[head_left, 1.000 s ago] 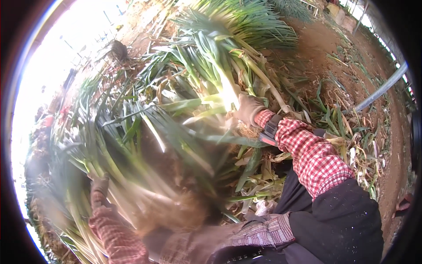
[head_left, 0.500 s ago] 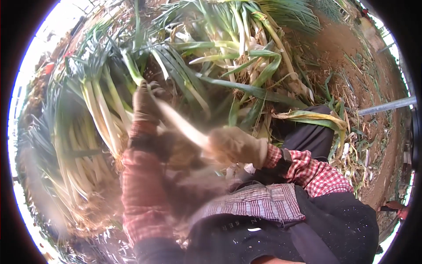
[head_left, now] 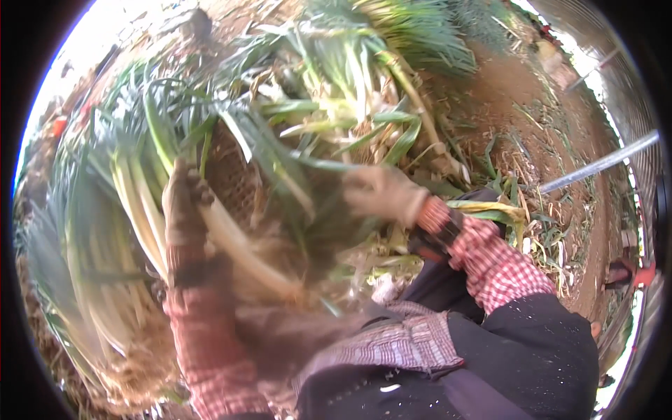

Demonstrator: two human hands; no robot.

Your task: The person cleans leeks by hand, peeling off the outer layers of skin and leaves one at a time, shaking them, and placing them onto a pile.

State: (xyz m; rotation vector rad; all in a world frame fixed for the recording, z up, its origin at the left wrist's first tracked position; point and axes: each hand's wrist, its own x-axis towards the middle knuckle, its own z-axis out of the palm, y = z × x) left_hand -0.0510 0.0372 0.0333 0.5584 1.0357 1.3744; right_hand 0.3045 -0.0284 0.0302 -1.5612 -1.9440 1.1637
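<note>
My left hand, in a brown work glove, is closed around a long green onion where the white stalk meets the green leaves. Its white root end slants down and right toward my lap, smeared by motion. Away from that stalk, to the right, is my right hand, also gloved. It hovers over leaves and a long green blade that passes behind its fingers. Those fingers are blurred, so whether they pinch anything does not show. Left of my left hand lies a pile of green onions with roots toward me.
Another heap of green onions lies ahead, with more green tops beyond it. Loose peelings and a yellowed leaf lie by my right knee. A grey metal pole slants in from the right over brown soil.
My right hand has left the root end of the green onion and moved up and right. My left hand still grips the stalk, whose root end now hangs lower. The view has shifted slightly.
</note>
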